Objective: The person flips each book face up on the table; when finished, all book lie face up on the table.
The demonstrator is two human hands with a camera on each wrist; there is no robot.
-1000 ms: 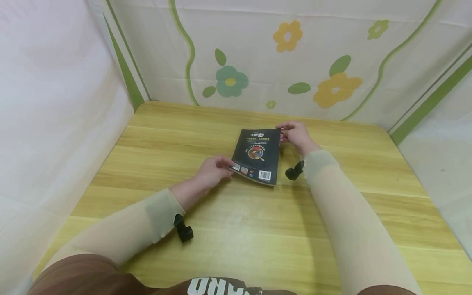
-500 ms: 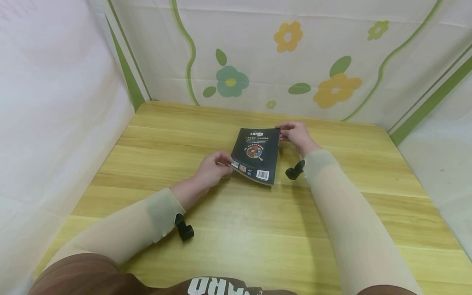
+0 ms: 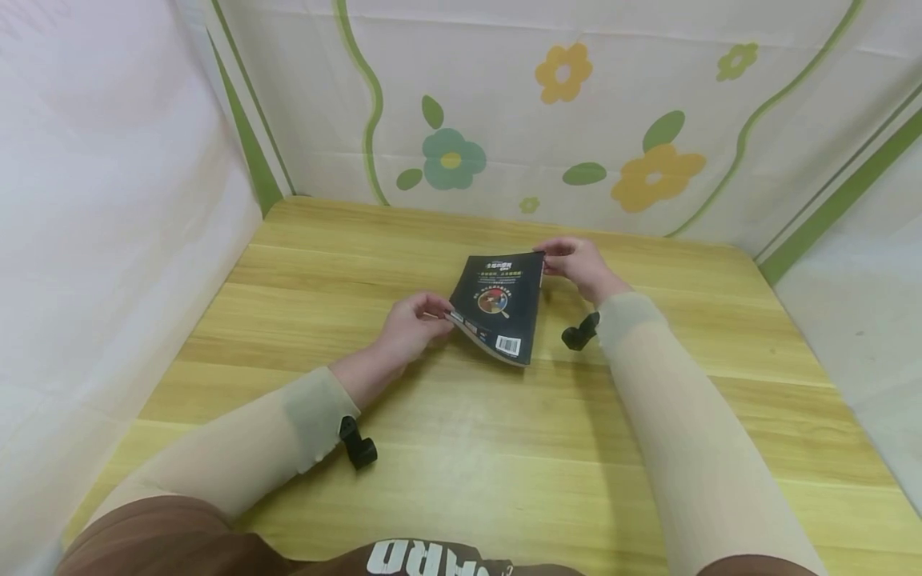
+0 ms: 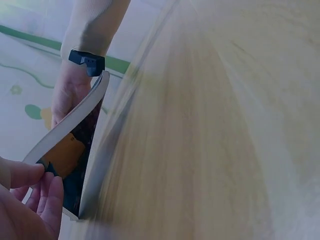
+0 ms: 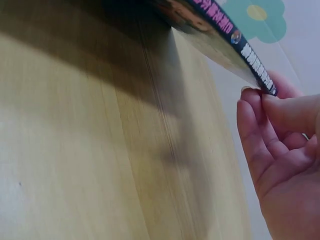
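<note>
A dark paperback book (image 3: 497,304) with a barcode on its back cover is tilted above the wooden table (image 3: 504,456), its left side raised. My left hand (image 3: 430,314) pinches its near left corner, with the thumb on top and the fingers beneath. My right hand (image 3: 553,261) pinches the far right corner by the spine. In the left wrist view the book (image 4: 70,131) curves up from my left hand (image 4: 31,197) toward the right hand (image 4: 70,92). The right wrist view has the book's spine (image 5: 225,42) at the fingertips of my right hand (image 5: 272,135).
Floral cloth walls (image 3: 504,120) close in the table at the back and on both sides. A small black camera sits at each wrist, the left one (image 3: 358,448) and the right one (image 3: 579,332). Bare tabletop surrounds the book.
The book's left side has risen off the table, so the book now tilts more steeply toward the right. Both hands keep their holds at the same corners.
</note>
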